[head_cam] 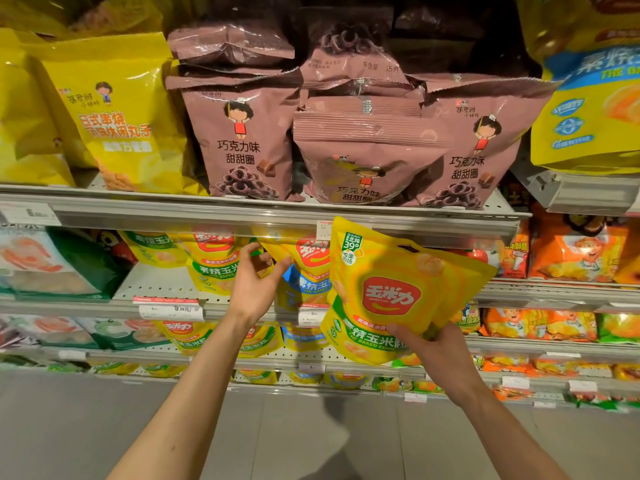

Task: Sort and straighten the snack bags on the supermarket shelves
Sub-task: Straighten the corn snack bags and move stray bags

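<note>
We're mid-restock: right hand (438, 344) grips corn bags (391, 292); left hand (254, 280), fingers loosely spread, touches shelf bag (304, 271). Next: clear a slot, insert upright.

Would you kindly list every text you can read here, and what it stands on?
"39°", "THE BAKED CORN": yellow corn snack bag held by the right hand.
"巧克力味 甜甜圈": pink chocolate ring bags.
"日式串烧": yellow meatball snack bag.
Shelf price tags: too blurred.
</note>
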The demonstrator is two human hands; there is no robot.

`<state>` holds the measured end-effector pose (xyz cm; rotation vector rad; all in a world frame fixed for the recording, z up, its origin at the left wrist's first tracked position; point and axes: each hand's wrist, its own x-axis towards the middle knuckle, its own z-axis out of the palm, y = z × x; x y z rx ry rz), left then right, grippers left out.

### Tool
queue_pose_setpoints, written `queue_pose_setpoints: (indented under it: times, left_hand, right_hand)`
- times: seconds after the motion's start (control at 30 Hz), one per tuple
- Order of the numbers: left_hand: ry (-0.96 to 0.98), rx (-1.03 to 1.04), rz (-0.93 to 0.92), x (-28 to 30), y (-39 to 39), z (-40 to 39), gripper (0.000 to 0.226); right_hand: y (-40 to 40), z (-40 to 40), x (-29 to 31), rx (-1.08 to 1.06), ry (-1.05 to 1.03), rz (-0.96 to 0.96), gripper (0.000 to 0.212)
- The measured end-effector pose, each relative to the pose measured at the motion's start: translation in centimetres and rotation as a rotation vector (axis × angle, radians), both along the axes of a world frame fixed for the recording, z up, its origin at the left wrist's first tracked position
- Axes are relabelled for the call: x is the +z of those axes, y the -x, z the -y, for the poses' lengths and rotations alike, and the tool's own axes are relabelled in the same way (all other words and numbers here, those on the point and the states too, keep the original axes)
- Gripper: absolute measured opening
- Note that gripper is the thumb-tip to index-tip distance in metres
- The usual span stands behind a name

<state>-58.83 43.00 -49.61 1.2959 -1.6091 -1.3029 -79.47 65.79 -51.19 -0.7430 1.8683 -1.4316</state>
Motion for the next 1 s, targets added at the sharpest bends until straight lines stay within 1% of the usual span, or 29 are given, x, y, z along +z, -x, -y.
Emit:
queue_pose_setpoints:
  times: [0.03, 0.17, 0.23, 0.4, 0.5, 0.67, 0.77, 0.83, 0.9, 1.0]
  left_hand:
    - [0.008, 0.018, -0.014, 0.2, -0.7, -0.6, 0.057]
    - [0.04, 0.063, -0.062, 0.6, -3.9, -2.9, 0.033]
    - [0.046, 0.085, -0.078, 0.9, -5.6, -4.2, 0.023]
    - [0.032, 0.148, -0.119, 3.1, -9.1, -7.9, 0.018]
    - [0.042, 0.147, -0.129, 4.0, -10.8, -9.2, 0.014]
    - [0.002, 0.057, -0.131, 4.4, -13.0, -9.0, 0.02]
    - [-0.024, -0.054, -0.135, 4.7, -14.3, -7.6, 0.035]
    - [-0.042, -0.124, -0.103, 5.0, -15.8, -6.1, 0.043]
    - [-0.038, -0.193, -0.056, 5.7, -17.9, -4.4, 0.042]
    - [-0.036, -0.249, -0.056, 6.7, -21.6, -2.1, 0.046]
  right_hand:
    - [0.0, 0.0, 0.2, 0.001, 0.001, 0.005, 0.041]
    - [-0.2, 0.0, 1.0, 0.023, 0.008, 0.013, 0.046]
    - [-0.5, 0.0, 1.5, 0.035, 0.009, 0.014, 0.045]
    - [-1.8, 0.3, 3.1, 0.071, 0.024, -0.005, 0.035]
    - [-3.1, 0.8, 4.2, 0.103, 0.046, -0.009, 0.035]
    - [-7.1, 2.9, 5.4, 0.158, 0.069, -0.028, 0.039]
    - [-10.6, 4.5, 6.1, 0.19, 0.056, -0.034, 0.039]
    - [-13.4, 5.8, 6.7, 0.202, 0.048, -0.043, 0.042]
    - [-16.6, 7.4, 7.1, 0.201, 0.042, -0.072, 0.047]
    - [-21.4, 9.6, 7.3, 0.187, 0.042, -0.075, 0.041]
